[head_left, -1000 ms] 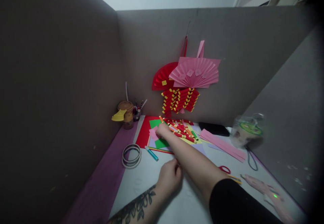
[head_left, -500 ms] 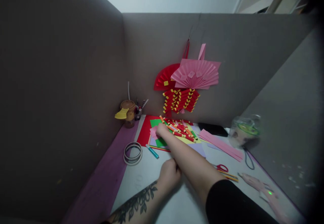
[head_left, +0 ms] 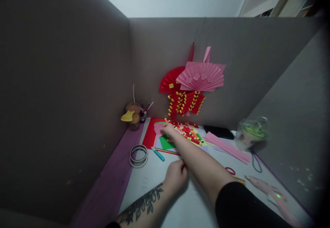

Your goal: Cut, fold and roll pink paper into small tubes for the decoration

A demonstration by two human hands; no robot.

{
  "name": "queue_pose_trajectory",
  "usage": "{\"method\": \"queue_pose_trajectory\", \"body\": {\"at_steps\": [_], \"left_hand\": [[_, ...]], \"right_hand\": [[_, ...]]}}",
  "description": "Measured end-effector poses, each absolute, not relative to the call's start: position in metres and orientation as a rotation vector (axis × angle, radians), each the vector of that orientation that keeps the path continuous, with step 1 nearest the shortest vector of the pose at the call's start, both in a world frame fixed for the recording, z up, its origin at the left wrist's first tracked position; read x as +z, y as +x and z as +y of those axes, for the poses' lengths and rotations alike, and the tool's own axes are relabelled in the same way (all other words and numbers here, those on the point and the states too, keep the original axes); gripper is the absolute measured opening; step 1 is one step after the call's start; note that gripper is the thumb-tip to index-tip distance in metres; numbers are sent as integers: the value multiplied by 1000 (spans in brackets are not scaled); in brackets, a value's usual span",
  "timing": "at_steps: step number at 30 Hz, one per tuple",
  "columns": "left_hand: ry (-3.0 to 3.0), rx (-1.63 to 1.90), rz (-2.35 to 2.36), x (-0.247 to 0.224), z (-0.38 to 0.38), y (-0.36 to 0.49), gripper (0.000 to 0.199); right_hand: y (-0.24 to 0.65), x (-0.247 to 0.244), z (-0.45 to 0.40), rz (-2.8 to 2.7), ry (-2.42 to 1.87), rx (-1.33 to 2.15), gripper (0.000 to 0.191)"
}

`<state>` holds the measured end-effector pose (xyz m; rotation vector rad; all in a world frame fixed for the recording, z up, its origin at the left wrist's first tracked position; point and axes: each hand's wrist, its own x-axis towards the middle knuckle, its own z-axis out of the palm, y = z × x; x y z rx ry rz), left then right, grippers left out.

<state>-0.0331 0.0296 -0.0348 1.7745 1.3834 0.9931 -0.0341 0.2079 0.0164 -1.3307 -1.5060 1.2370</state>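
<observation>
My right hand (head_left: pixel 168 130) reaches across to the stacked coloured paper at the back of the table. Its fingers are closed on the edge of a small pink paper (head_left: pixel 158 129), above a green sheet (head_left: pixel 166 143). Several red, orange and green paper rolls (head_left: pixel 192 137) with yellow ends lie just right of that hand. Closer to me, my left hand (head_left: pixel 176 173) is curled into a fist beside my right forearm; whatever may be inside it is hidden. A teal capped pen or glue tube (head_left: pixel 158 154) lies to its upper left.
Tape rolls (head_left: pixel 138 156) lie at left, near a brown cup (head_left: pixel 133 116). On the right are pink strips (head_left: pixel 228 148), red-handled scissors (head_left: pixel 230 170), a pink glue gun (head_left: pixel 263 185), a black phone (head_left: pixel 219 132) and a lidded cup (head_left: pixel 252 135). Paper fans (head_left: pixel 201 77) hang on the wall.
My right hand has shifted slightly, its fingers now showing more at the pink paper. My left hand stays curled. The whole view has moved a little.
</observation>
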Motion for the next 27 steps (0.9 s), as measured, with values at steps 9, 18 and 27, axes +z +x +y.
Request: {"method": "queue_pose_trajectory", "body": {"at_steps": [9, 18, 27], "left_hand": [[1583, 1273, 1516, -49, 44, -34, 29], [1966, 1034, 1466, -39, 40, -39, 26], [1978, 1009, 1425, -38, 41, -38, 22]], "right_hand": [[94, 18, 122, -1306, -940, 1245, 33], [135, -39, 54, -1226, -1110, 1272, 27], [127, -43, 58, -1187, -999, 1253, 32]]}}
